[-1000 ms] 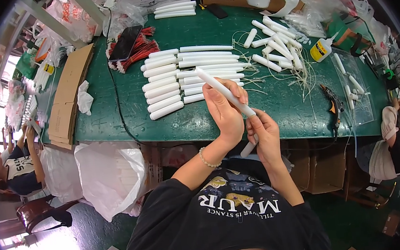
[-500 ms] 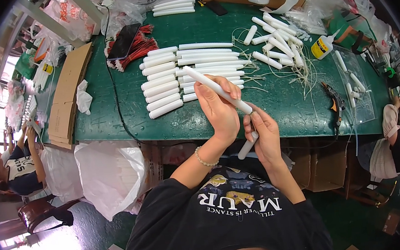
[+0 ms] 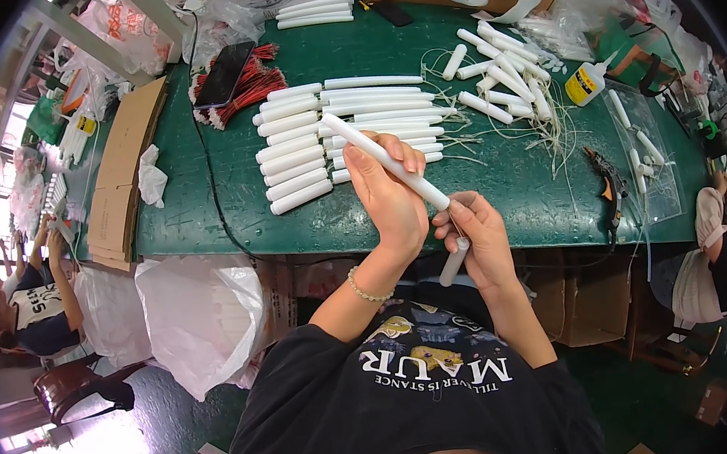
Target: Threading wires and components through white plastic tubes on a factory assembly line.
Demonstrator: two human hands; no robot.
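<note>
A long white plastic tube (image 3: 385, 161) slants across my left hand (image 3: 389, 202), whose fingers are wrapped round it. Its lower end meets my right hand (image 3: 480, 237), where thumb and forefinger pinch a thin cord at the tube's mouth. Below those fingers hangs a shorter white tube (image 3: 453, 264), seemingly joined by the cord; whether other fingers touch it I cannot tell. Beyond my left hand lie a row of short white tubes (image 3: 297, 165) and a row of longer white tubes (image 3: 376, 95), some with cords trailing from their right ends.
A heap of white tubes with cords (image 3: 506, 70) lies right of the rows. Farther right are a yellow-labelled glue bottle (image 3: 581, 87) and pliers (image 3: 611, 188). A phone (image 3: 225, 73) rests on red wires (image 3: 261, 74). Flat cardboard (image 3: 123, 177) lies left. Co-workers sit at both sides.
Both hands have shifted slightly, the long tube moving left and up. A thin cord now shows between its lower end and the hanging shorter tube.
</note>
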